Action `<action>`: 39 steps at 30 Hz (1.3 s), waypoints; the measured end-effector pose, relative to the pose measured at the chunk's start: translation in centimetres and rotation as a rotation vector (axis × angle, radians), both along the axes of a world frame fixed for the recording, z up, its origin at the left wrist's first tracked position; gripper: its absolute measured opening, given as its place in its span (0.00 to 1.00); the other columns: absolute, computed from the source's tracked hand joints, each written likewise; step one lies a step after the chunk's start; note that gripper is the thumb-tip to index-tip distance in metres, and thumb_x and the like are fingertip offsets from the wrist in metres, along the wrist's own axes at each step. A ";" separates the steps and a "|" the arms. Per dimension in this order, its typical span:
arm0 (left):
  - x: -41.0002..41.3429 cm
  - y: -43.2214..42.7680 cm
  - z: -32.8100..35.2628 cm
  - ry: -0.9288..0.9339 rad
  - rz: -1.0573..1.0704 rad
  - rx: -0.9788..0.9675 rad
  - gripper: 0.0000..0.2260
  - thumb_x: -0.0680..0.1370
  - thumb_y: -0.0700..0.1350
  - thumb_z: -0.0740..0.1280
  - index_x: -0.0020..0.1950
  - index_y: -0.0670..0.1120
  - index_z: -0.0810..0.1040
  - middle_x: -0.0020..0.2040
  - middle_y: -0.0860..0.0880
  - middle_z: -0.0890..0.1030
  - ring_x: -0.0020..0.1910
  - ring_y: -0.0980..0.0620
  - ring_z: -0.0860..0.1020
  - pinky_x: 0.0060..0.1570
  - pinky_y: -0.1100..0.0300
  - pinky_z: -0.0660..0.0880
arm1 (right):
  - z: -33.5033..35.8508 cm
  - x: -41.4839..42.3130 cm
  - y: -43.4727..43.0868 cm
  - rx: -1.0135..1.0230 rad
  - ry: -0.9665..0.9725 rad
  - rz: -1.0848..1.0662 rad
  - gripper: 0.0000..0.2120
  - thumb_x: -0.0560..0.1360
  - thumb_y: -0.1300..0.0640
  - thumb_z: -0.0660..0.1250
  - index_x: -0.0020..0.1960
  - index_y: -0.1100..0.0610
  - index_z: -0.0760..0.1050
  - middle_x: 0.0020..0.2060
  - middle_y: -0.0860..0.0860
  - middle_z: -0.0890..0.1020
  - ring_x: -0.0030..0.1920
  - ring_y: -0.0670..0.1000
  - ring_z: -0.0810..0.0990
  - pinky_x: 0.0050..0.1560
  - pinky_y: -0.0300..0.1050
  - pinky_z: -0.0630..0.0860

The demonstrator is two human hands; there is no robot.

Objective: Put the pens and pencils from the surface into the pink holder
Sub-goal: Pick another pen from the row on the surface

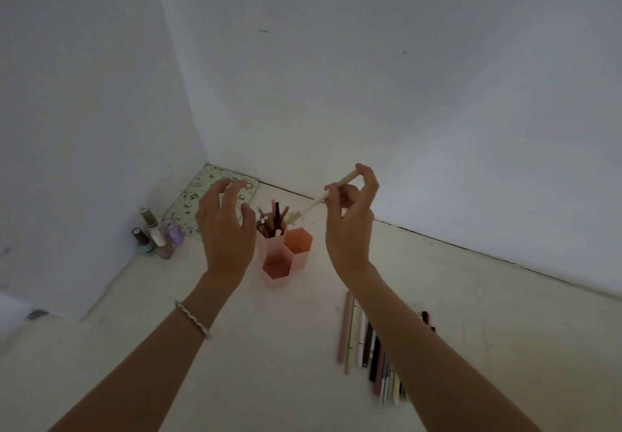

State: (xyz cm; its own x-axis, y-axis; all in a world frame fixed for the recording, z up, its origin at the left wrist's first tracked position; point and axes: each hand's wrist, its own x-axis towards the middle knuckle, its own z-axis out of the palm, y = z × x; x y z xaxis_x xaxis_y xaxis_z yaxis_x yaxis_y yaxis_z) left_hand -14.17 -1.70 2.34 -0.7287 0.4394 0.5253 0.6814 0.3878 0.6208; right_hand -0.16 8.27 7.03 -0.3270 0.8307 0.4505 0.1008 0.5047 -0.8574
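Forearms reach in from below, w/ a braided bracelet [193, 319] on the left wrist. Under the right forearm, a row of pens & pencils [367, 340] lies side by side on the tabletop [269, 347], partly hidden by the arm.

Further in stands the pink holder [276, 278], three hexagon cells: the back-left one holds several pens, while the front and right ones look empty.

Left hand [225, 229] hovers beside the holder, fingers spread and loosely curved, holding nothing. Right hand [350, 226] pinches a cream pen [336, 189] near its upper end betw. thumb and fingertips, lower end angled down toward the filled cell.

Pen prob. light, stiff and smooth, so a light pinch should do; a mid-barrel hold would steer the tip better.

Beyond: nail polish bottles [156, 234] and a floral pouch [202, 196] in the corner.
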 end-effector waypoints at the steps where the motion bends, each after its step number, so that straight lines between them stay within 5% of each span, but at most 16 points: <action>1: 0.0 0.0 0.4 -0.017 -0.012 0.031 0.17 0.75 0.38 0.61 0.63 0.43 0.76 0.63 0.43 0.74 0.65 0.44 0.71 0.66 0.49 0.67 | -0.1 -0.7 -0.3 0.017 -0.019 0.018 0.18 0.82 0.60 0.59 0.67 0.51 0.57 0.41 0.53 0.82 0.39 0.48 0.81 0.41 0.40 0.79; 4: 0.1 -0.4 1.5 -0.057 -0.074 0.123 0.17 0.75 0.37 0.59 0.63 0.42 0.76 0.62 0.43 0.74 0.63 0.45 0.72 0.63 0.46 0.72 | -1.2 -2.3 -0.9 0.081 -0.151 0.091 0.16 0.81 0.60 0.60 0.64 0.46 0.59 0.43 0.52 0.81 0.41 0.50 0.81 0.43 0.45 0.80; 8: 0.5 -0.8 2.2 -0.121 -0.110 0.158 0.17 0.75 0.36 0.59 0.63 0.44 0.74 0.61 0.47 0.72 0.60 0.47 0.74 0.58 0.47 0.75 | -3.8 -3.2 -1.4 0.289 -0.394 0.167 0.10 0.81 0.59 0.59 0.62 0.55 0.71 0.49 0.52 0.80 0.47 0.53 0.79 0.49 0.52 0.79; 10: 1.4 -0.8 2.7 -0.134 -0.102 0.158 0.16 0.74 0.35 0.60 0.61 0.45 0.74 0.59 0.48 0.73 0.55 0.49 0.75 0.55 0.52 0.76 | -4.5 -2.8 -1.5 0.376 -0.416 0.156 0.13 0.79 0.60 0.58 0.61 0.59 0.75 0.54 0.54 0.79 0.52 0.54 0.78 0.54 0.50 0.77; 13: 4.4 -0.1 2.9 -0.188 -0.159 0.124 0.12 0.74 0.35 0.64 0.55 0.47 0.75 0.51 0.52 0.75 0.46 0.53 0.76 0.45 0.58 0.77 | -4.0 -0.8 -0.5 0.244 -0.321 0.039 0.18 0.75 0.67 0.59 0.64 0.59 0.73 0.54 0.53 0.79 0.50 0.51 0.79 0.53 0.44 0.77; 16: 8.7 1.5 1.4 -0.340 -0.316 -0.170 0.08 0.77 0.41 0.66 0.54 0.50 0.74 0.47 0.55 0.77 0.42 0.57 0.77 0.43 0.60 0.79 | -3.4 1.8 1.5 0.076 -0.322 -0.090 0.19 0.75 0.68 0.58 0.63 0.55 0.72 0.51 0.49 0.78 0.42 0.47 0.77 0.45 0.42 0.74; 20: 14.2 3.3 -3.6 -0.372 -0.482 -0.722 0.10 0.80 0.47 0.61 0.59 0.47 0.70 0.54 0.48 0.77 0.47 0.52 0.76 0.49 0.59 0.75 | -3.2 5.7 3.3 -0.070 -0.382 -0.122 0.18 0.75 0.67 0.58 0.61 0.54 0.73 0.47 0.47 0.79 0.35 0.46 0.75 0.39 0.41 0.73; 24: 17.2 4.0 -6.6 -0.351 -0.445 -0.927 0.11 0.82 0.48 0.57 0.61 0.44 0.69 0.58 0.47 0.77 0.56 0.47 0.78 0.52 0.56 0.74 | -4.3 9.3 4.0 -0.128 -0.448 -0.134 0.14 0.76 0.66 0.58 0.57 0.54 0.75 0.43 0.45 0.79 0.32 0.44 0.74 0.37 0.42 0.74; 39: 17.9 5.2 -7.5 -0.572 -0.363 -0.903 0.10 0.80 0.45 0.64 0.58 0.43 0.72 0.54 0.46 0.79 0.51 0.48 0.80 0.48 0.58 0.76 | -7.8 11.7 4.2 -0.160 -0.579 -0.090 0.12 0.79 0.63 0.57 0.57 0.56 0.76 0.43 0.46 0.80 0.29 0.41 0.71 0.36 0.34 0.68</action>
